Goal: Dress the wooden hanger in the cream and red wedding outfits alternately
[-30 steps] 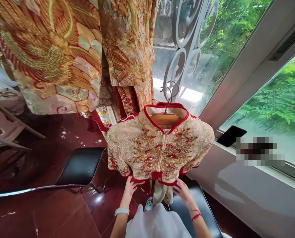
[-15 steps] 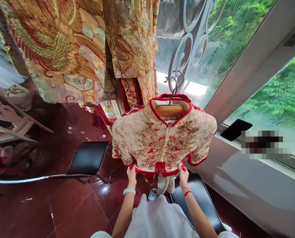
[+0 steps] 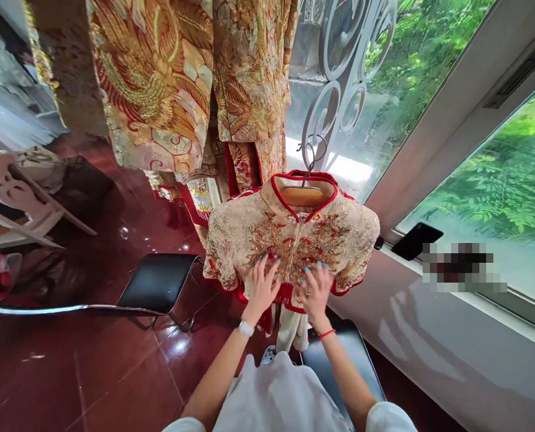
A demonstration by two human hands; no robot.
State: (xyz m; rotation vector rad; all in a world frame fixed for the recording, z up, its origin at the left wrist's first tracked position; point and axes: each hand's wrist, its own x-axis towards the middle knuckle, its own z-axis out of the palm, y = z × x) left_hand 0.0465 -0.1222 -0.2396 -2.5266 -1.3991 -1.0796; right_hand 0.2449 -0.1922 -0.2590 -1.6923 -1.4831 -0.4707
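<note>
A cream embroidered jacket [image 3: 245, 231] with red trim and gold beadwork hangs on a wooden hanger [image 3: 304, 195] hooked onto a white scrolled window grille [image 3: 339, 90]. My left hand [image 3: 262, 287] lies flat on the jacket's front, left of the centre seam, fingers spread. My right hand [image 3: 316, 289] rests flat on the front just right of the seam, fingers apart too. Neither hand grips the cloth. A cream tassel [image 3: 292, 330] hangs below the hem.
Large gold and red embroidered robes [image 3: 168, 78] hang at the upper left. A black stool [image 3: 157, 288] stands on the dark red glossy floor; another black seat [image 3: 343, 360] is below my right arm. A dark phone [image 3: 417, 240] lies on the window sill. White carved furniture [image 3: 11, 198] is far left.
Both hands let go of the jacket's lower hem and moved up onto its front, now lying flat with fingers spread.
</note>
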